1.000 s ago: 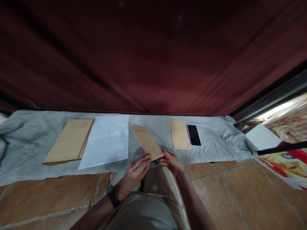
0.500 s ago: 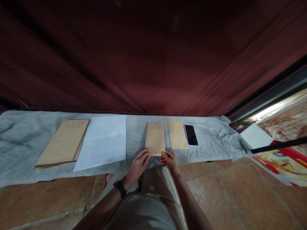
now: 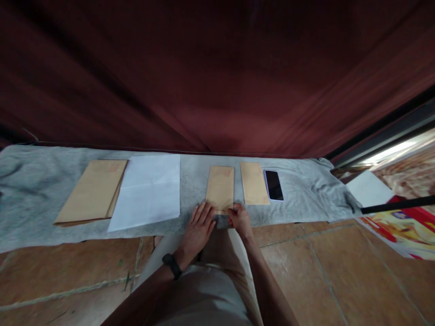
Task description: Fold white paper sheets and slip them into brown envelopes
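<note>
A small brown envelope (image 3: pixel 220 186) lies flat on the grey cloth (image 3: pixel 34 181) in front of me. My left hand (image 3: pixel 199 226), with a black watch on the wrist, rests flat and open at the envelope's near left corner, fingers stretched out. My right hand (image 3: pixel 239 219) touches the near right corner with its fingers curled in a pinch on the envelope's edge. A second brown envelope (image 3: pixel 253 183) lies just to the right, beside a black phone (image 3: pixel 273 184).
A white sheet of paper (image 3: pixel 147 190) and a stack of larger brown envelopes (image 3: pixel 93 190) lie on the cloth to the left. A dark red curtain hangs behind. Another white sheet (image 3: pixel 369 189), a black bar and a colourful printed sheet (image 3: pixel 401 231) sit at right on the tiled floor.
The envelope swung from a slant to straight and was laid flat on the cloth beside the other one. My left hand opened and flattened at its near edge.
</note>
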`<state>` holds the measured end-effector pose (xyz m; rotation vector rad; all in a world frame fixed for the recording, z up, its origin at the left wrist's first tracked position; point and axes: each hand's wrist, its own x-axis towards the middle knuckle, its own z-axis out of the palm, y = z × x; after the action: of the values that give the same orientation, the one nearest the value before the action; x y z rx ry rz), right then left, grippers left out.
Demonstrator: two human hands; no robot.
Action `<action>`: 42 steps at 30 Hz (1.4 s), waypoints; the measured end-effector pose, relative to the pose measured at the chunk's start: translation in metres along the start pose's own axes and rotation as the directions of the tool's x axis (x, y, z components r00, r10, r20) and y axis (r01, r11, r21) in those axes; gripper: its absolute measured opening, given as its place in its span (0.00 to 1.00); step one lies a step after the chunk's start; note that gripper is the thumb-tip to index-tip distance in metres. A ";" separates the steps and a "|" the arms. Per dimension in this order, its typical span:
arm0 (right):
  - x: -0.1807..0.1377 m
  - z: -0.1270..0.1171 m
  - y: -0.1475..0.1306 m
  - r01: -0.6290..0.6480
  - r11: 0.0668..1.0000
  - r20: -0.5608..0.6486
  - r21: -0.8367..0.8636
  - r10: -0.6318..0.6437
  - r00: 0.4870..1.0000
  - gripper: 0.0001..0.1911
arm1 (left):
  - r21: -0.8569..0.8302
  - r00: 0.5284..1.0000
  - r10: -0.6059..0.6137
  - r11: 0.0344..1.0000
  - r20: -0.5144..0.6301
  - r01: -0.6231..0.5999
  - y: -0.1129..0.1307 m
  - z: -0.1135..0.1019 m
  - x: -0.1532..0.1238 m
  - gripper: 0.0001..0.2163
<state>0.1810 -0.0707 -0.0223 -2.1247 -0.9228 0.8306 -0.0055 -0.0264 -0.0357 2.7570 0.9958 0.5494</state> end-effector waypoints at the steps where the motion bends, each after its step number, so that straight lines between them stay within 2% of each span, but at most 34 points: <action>1: -0.002 -0.001 0.000 0.019 0.998 -0.034 -0.051 -0.021 0.999 0.10 | -0.008 0.998 0.052 0.999 0.023 -0.052 0.002 0.000 -0.001 0.21; 4: -0.011 -0.001 0.002 0.074 0.984 -0.151 -0.160 -0.099 0.984 0.13 | -0.037 0.988 0.136 0.990 0.072 -0.133 0.006 0.003 -0.002 0.23; 7: -0.027 0.005 0.003 0.252 0.929 -0.183 -0.271 -0.306 0.934 0.16 | -0.040 0.989 0.126 0.992 0.080 -0.123 0.009 0.007 -0.003 0.24; 9: -0.039 0.013 0.002 0.446 0.827 -0.070 -0.342 -0.496 0.865 0.17 | -0.044 0.989 0.125 0.992 0.076 -0.122 0.009 0.011 -0.004 0.24; 11: -0.049 0.022 0.003 0.610 0.692 0.076 -0.386 -0.635 0.769 0.20 | -0.038 0.991 0.121 0.992 0.061 -0.119 0.008 0.014 -0.006 0.25; 12: -0.053 0.026 0.005 0.650 0.644 0.116 -0.403 -0.668 0.735 0.22 | -0.031 0.991 0.120 0.993 0.054 -0.118 0.007 0.016 -0.007 0.25; 13: -0.056 0.030 0.007 0.660 0.622 0.128 -0.421 -0.680 0.722 0.24 | -0.024 0.991 0.122 0.992 0.048 -0.121 0.006 0.017 -0.008 0.26; 18: -0.054 0.036 0.027 0.589 0.651 0.050 -0.479 -0.650 0.758 0.25 | -0.014 0.992 0.117 0.993 0.047 -0.116 0.006 0.015 -0.009 0.25; 27: -0.052 0.027 0.048 0.558 0.629 0.019 -0.541 -0.654 0.756 0.29 | 0.026 0.999 0.040 0.999 -0.005 -0.040 0.001 0.005 -0.014 0.25; 30: -0.053 0.028 0.050 0.559 0.608 0.035 -0.564 -0.659 0.751 0.33 | 0.032 0.999 0.032 0.999 -0.013 -0.031 0.000 0.007 -0.016 0.25; 34: -0.055 0.041 0.044 0.574 0.576 0.038 -0.581 -0.686 0.727 0.38 | -0.006 0.998 0.058 0.998 -0.022 -0.058 0.003 0.014 -0.013 0.26; 37: -0.056 0.049 0.038 0.595 0.562 0.045 -0.575 -0.704 0.708 0.37 | -0.008 0.996 0.091 0.996 -0.011 -0.091 0.004 0.016 -0.010 0.27; 42: -0.056 0.043 0.039 0.587 0.567 0.058 -0.579 -0.689 0.722 0.36 | 0.036 0.997 0.081 0.996 -0.001 -0.081 -0.002 0.010 -0.015 0.24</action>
<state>0.1318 -0.1219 -0.0608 -1.9942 -1.8704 -0.0427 -0.0132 -0.0349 -0.0501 2.8396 0.9066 0.5526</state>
